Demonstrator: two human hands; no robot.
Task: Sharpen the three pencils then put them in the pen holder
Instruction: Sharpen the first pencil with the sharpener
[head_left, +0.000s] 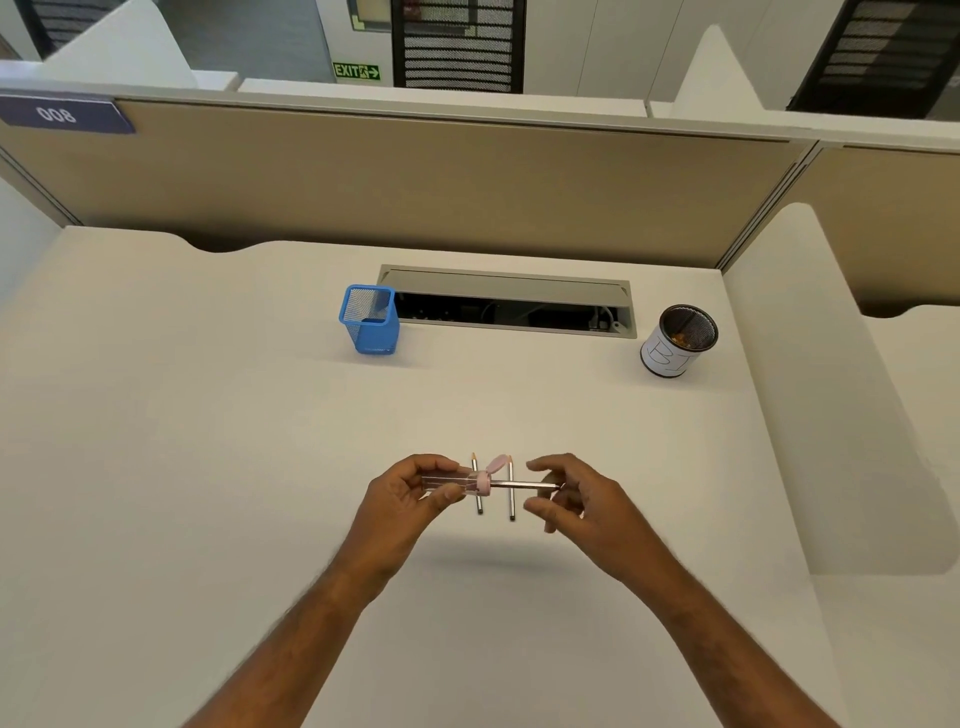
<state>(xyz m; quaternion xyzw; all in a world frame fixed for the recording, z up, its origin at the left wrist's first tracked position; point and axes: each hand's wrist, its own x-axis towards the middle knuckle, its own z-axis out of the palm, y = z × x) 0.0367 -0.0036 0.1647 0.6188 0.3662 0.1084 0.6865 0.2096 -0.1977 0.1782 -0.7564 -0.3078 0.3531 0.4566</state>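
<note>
The left hand (415, 488) pinches a small sharpener (480, 480), clear-bodied with a pink end and what look like rabbit ears, between thumb and fingertips. The right hand (566, 493) closes thumb and fingers on the blunt end of a pencil (524, 485), which lies level with its tip pushed into the sharpener from the three o'clock side. Both hands hover just above the table (208, 415).

Under them, two more pencils lie flat on the table, side by side and a little apart, tips toward twelve o'clock: the left pencil (478, 501) and the right pencil (511, 499). Their tips seem pale and pointed, though from here I cannot say whether they are sharpened.

Toward eleven o'clock, well away, stands a blue mesh pen holder (370, 322), which looks empty. Out at two o'clock is a round mesh cup (678, 340) wrapped in white paper, with something orange inside.

So the sharpening step is in hand. Next the right hand must twist the pencil while the left keeps the sharpener steady, then pull it free and carry it to the holder.
</note>
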